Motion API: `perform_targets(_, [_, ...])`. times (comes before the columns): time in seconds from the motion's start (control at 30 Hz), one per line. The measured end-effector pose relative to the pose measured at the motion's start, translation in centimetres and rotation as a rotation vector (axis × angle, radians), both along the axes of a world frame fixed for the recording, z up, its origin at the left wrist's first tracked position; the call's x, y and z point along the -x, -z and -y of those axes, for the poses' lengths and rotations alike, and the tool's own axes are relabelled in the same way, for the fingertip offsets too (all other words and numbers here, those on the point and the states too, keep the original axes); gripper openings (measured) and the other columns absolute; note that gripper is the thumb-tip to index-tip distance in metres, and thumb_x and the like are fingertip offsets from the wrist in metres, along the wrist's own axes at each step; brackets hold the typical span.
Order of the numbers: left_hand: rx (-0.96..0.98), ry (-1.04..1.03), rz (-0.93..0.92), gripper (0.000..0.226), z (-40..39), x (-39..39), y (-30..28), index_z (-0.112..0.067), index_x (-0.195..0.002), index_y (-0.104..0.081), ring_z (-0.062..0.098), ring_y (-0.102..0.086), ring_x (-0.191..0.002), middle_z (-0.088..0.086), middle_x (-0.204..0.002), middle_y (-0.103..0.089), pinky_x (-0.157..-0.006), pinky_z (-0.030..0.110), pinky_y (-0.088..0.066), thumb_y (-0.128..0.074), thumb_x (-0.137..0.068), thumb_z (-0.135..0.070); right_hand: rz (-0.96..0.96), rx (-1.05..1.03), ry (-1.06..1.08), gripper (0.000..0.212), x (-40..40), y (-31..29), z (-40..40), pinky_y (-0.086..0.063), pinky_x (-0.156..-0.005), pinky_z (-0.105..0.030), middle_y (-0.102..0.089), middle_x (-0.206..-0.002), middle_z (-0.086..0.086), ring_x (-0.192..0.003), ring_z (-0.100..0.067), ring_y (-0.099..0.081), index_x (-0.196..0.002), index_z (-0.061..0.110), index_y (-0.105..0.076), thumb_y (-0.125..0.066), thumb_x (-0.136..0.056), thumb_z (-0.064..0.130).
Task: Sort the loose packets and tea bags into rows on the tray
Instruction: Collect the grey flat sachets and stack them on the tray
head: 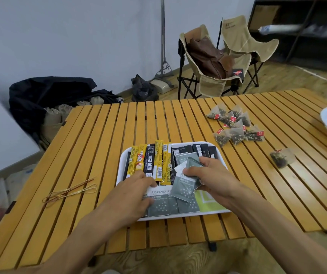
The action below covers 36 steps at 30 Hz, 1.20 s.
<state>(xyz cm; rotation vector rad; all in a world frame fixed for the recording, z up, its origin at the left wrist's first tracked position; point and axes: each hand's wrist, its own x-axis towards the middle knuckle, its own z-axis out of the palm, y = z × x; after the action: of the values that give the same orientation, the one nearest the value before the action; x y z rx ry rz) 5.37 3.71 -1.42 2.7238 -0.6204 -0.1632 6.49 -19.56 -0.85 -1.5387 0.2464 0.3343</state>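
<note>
Roughly halfway, judging by the layout. Already standing in the white tray [123, 161]: a row of yellow and black coffee sticks [151, 161] at the far left, a row of black sachets [200, 150] at the far right, grey sugar packets [159, 204] along the near edge. Not yet sorted: a heap of pyramid tea bags [236, 125] on the slatted surface [91, 139], well apart from the tray to the right, plus one single tea bag [281, 158] nearer. Left hand [137, 191] resting flat, fingers pressed together on the near packets. Right hand [212, 175] pinching several grey sugar packets [184, 187] over the tray middle, apparently about to be laid down.
</note>
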Motion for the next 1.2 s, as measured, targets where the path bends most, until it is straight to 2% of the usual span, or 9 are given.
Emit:
perform_targets(0.1, [0.104, -0.028, 0.031, 0.035, 0.4, -0.1, -0.3, -0.036, -0.125, -0.053, 0.002, -0.053, -0.093, -0.015, -0.115, -0.046, -0.078, 0.021, -0.045, -0.064, -0.092, -0.039, 0.0, -0.045, -0.003, 0.021, 0.1, -0.1, -0.2, -0.059, -0.067, -0.03, -0.077, -0.104, -0.012, -0.091, -0.027, -0.075, -0.113, 0.009, -0.068, -0.068, -0.092, 0.005])
perform_targets(0.2, [0.342, -0.112, 0.034, 0.008, 2.0, -0.1, -1.1, -0.032, -0.096, -0.063, -0.004, -0.054, -0.076, -0.014, -0.09, -0.058, -0.063, 0.013, -0.042, -0.067, -0.091, -0.036, 0.002, -0.096, 0.006, 0.02, 0.2, -0.2, -0.7, -0.058, -0.065, -0.028, -0.075, -0.094, -0.008, -0.08, -0.019, -0.074, -0.113, 0.006, -0.067, -0.067, -0.093, 0.004])
perform_targets(0.27, [0.436, -0.15, -0.011, 0.009, 3.1, -0.1, -1.3, -0.029, -0.082, -0.066, -0.005, -0.054, -0.07, -0.01, -0.074, -0.062, -0.061, 0.009, -0.043, -0.07, -0.089, -0.033, -0.001, -0.144, 0.016, 0.019, 0.3, -0.2, -1.1, -0.058, -0.064, -0.027, -0.074, -0.091, -0.008, -0.075, -0.016, -0.073, -0.113, 0.004, -0.067, -0.067, -0.094, 0.003])
perform_targets(0.57, [0.377, -0.283, -0.072, 0.022, 3.2, 0.8, -0.9, -0.024, -0.068, -0.065, -0.002, -0.054, -0.06, -0.008, -0.06, -0.059, -0.05, 0.012, -0.037, -0.068, -0.089, -0.031, 0.031, -0.127, 0.164, 0.019, 0.1, -0.7, -0.9, -0.061, -0.065, -0.031, -0.075, -0.105, -0.016, -0.083, -0.022, -0.074, -0.113, 0.004, -0.065, -0.067, -0.094, 0.003])
perform_targets(0.67, [0.296, -0.335, -0.085, 0.027, 3.2, 1.8, -0.4, -0.025, -0.064, -0.062, 0.001, -0.057, -0.06, -0.01, -0.059, -0.06, -0.059, 0.02, -0.045, -0.066, -0.09, -0.032, 0.027, -0.111, 0.233, 0.021, -0.1, -1.0, 0.1, -0.059, -0.059, -0.029, -0.073, -0.105, -0.021, -0.079, -0.024, -0.074, -0.114, 0.002, -0.063, -0.068, -0.093, 0.002])
perform_targets(0.73, [0.276, -0.352, -0.081, 0.029, 3.3, 2.1, -0.3, -0.023, -0.061, -0.062, 0.003, -0.06, -0.062, -0.009, -0.057, -0.061, -0.079, 0.033, -0.052, -0.064, -0.089, -0.032, 0.016, -0.108, 0.24, 0.019, 0.0, -1.0, 0.4, -0.057, -0.053, -0.025, -0.074, -0.097, -0.019, -0.067, -0.019, -0.075, -0.111, 0.002, -0.064, -0.068, -0.092, 0.001])
perform_targets(0.83, [0.17, -0.356, -0.025, 0.028, 3.5, 2.3, -0.2, -0.021, -0.062, -0.063, 0.003, -0.059, -0.066, -0.007, -0.061, -0.064, -0.095, 0.041, -0.045, -0.061, -0.087, -0.033, -0.013, -0.096, 0.232, 0.017, 0.2, -0.8, 0.4, -0.057, -0.051, -0.025, -0.074, -0.092, -0.017, -0.063, -0.02, -0.075, -0.107, 0.002, -0.065, -0.069, -0.091, 0.0])
perform_targets(1.1, [0.05, -0.295, 0.058, 0.028, 3.3, 2.2, -0.1, -0.024, -0.06, -0.053, 0.002, -0.054, -0.07, -0.009, -0.063, -0.059, -0.089, 0.037, -0.041, -0.059, -0.085, -0.034, -0.013, 0.147, 0.19, 0.009, 0.1, -0.3, 0.6, -0.06, -0.056, -0.024, -0.075, -0.097, -0.014, -0.075, -0.02, -0.071, -0.096, 0.011, -0.068, -0.073, -0.088, 0.008])
perform_targets(1.2, [0.152, -0.305, 0.094, 0.025, 3.3, 1.9, -0.3, -0.026, -0.064, -0.052, 0.003, -0.053, -0.067, -0.008, -0.062, -0.057, -0.084, 0.038, -0.044, -0.062, -0.086, -0.033, -0.007, 0.086, 0.145, 0.014, 0.2, -0.5, 0.4, -0.062, -0.076, -0.037, -0.075, -0.102, -0.018, -0.081, -0.023, -0.072, -0.101, 0.007, -0.07, -0.074, -0.089, 0.011])
